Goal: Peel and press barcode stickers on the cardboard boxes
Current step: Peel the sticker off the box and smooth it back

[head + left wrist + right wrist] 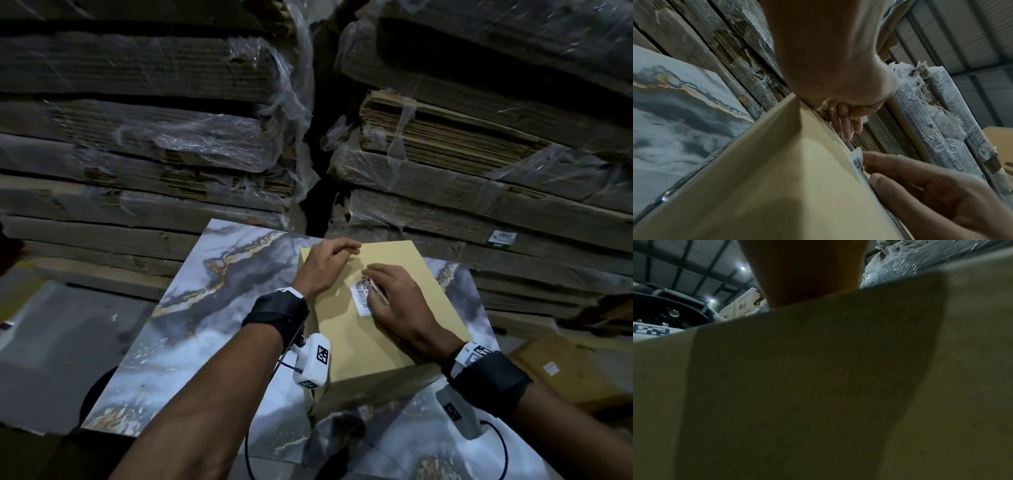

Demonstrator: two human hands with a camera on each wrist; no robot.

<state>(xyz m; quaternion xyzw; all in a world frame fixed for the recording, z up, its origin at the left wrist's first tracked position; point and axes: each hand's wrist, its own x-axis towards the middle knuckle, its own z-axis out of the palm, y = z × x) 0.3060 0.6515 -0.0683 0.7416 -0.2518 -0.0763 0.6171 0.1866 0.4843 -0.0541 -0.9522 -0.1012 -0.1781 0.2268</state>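
Observation:
A tan cardboard box lies on the marble-patterned table. On its top sits a white barcode sticker, partly covered by my right hand, whose flat fingers press it down. My left hand rests on the box's far left corner with loosely bent fingers and holds nothing. The left wrist view shows the box edge-on, the sticker at its edge, the left hand's fingers and the right hand lying flat. The right wrist view is filled by the box.
Tall stacks of shrink-wrapped flattened cardboard rise right behind the table. Another cardboard box with a small label lies low at the right. White LG cartons stand far off.

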